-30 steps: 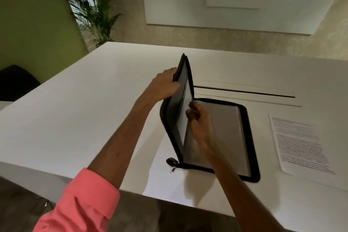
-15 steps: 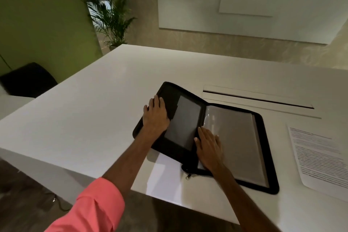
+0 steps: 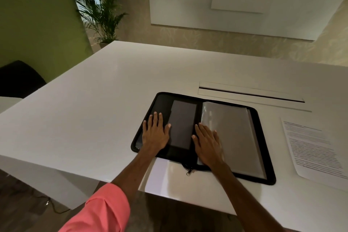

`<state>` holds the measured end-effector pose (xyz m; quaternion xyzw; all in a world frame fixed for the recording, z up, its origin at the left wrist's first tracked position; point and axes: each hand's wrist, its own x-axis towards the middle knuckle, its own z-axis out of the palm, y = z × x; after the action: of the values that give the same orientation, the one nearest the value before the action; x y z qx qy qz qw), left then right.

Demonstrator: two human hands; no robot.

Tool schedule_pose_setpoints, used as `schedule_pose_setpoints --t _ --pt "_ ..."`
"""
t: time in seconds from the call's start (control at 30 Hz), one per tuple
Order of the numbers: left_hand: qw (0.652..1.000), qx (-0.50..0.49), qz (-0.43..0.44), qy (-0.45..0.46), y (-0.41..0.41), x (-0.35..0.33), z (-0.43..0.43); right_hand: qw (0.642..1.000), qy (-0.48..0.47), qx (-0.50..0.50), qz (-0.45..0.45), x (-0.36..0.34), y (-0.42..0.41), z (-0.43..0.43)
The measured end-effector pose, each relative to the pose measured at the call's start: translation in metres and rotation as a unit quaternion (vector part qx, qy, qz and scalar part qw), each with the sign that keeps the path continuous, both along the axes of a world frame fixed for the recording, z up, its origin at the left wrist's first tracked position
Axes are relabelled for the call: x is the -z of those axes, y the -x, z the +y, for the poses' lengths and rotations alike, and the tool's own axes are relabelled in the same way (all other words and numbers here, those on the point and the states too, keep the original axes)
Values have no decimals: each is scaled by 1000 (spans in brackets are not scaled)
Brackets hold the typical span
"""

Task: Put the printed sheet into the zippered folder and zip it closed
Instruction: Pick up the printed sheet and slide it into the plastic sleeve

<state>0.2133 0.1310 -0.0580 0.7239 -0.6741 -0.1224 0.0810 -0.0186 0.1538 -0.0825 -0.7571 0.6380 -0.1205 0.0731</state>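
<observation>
On the white worktop (image 3: pixel 94 118), my left hand (image 3: pixel 154 133) and right hand (image 3: pixel 208 143) pressed the open folder (image 3: pixel 263 156) flat, fingers spread, holding nothing. Right of it lay the sheet (image 3: pixel 312 149), light and floppy, best pinched at its near edge.

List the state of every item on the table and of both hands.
Black zippered folder: unzipped, open flat.
White printed sheet: flat on the table, outside the folder.
Left hand: flat on the folder's left half.
Right hand: flat on the clear sleeves.
</observation>
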Motion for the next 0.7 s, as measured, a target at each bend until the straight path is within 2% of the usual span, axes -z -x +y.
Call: schedule_pose_setpoints --t 0.3,0.57,0.7 --pt "999 -4 10 45 36 -12 -12 998 8 -2 -57 -12 30 1" --pt "992 101 36 72 161 -15 -19 994 47 88 -36 -18 140 15" --pt "985 145 45 82 236 -14 -20 988 36 143 -38 -21 204 20"
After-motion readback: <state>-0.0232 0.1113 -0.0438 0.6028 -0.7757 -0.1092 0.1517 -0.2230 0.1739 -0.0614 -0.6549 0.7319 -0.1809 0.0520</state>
